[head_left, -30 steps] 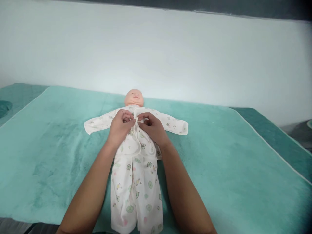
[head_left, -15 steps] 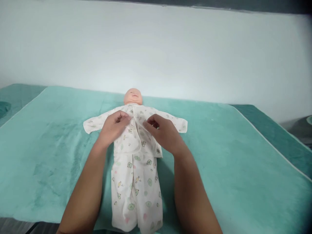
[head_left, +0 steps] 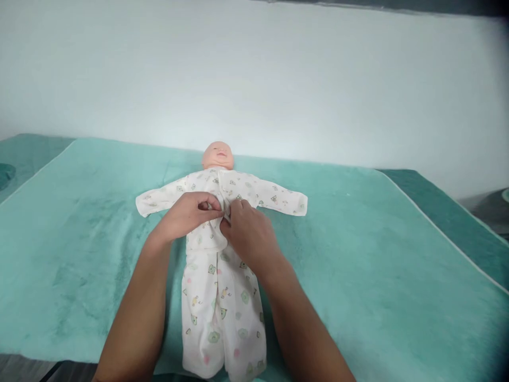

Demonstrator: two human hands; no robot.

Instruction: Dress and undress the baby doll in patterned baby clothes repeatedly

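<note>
A baby doll (head_left: 218, 155) lies on its back, head away from me, arms spread to both sides. It wears a white printed baby jacket (head_left: 207, 236) with a front opening, and matching trousers (head_left: 222, 313). At the middle of the chest, my left hand (head_left: 194, 213) pinches the edge of the jacket between thumb and fingers. Close beside it, my right hand (head_left: 249, 228) has its fingers closed on the jacket's other front edge. The two sets of fingertips nearly meet, and they hide whatever fastening is between them.
Under the doll is a light green plush blanket (head_left: 369, 265) with pale edging, over a darker green cover (head_left: 433, 201). A white wall (head_left: 254, 79) rises behind. Some dark object (head_left: 489, 212) sits at the far right edge.
Both hands have moved toward each other and slightly down the chest. The right hand has gone left to the front opening, and the jacket's front edges are now drawn together.
</note>
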